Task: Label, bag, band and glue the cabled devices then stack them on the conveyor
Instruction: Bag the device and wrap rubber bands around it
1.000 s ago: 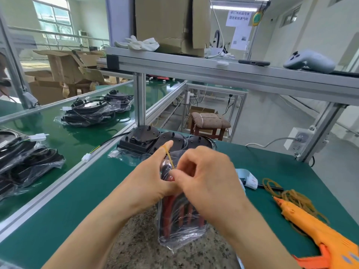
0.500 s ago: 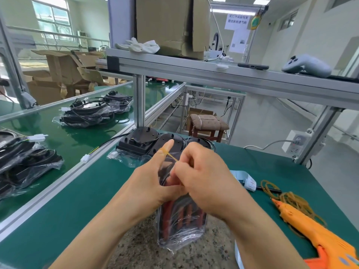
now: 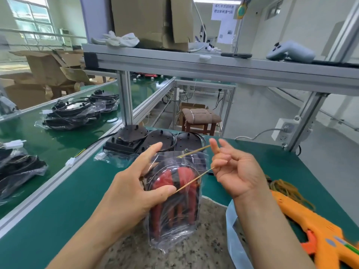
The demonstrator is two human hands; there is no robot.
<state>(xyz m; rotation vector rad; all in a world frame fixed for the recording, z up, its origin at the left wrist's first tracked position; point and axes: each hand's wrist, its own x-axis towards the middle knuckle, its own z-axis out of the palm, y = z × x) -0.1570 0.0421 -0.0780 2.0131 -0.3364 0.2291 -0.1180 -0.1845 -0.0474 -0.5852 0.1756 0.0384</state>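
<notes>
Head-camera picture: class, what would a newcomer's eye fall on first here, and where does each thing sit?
First comes the bagged device at centre, clear plastic over red parts, gripped by the left hand. A thin yellowish rubber band stretches from it to the right hand, whose curled fingers hook it. After that, the bright orange glue gun lying at the lower right draws the eye.
</notes>
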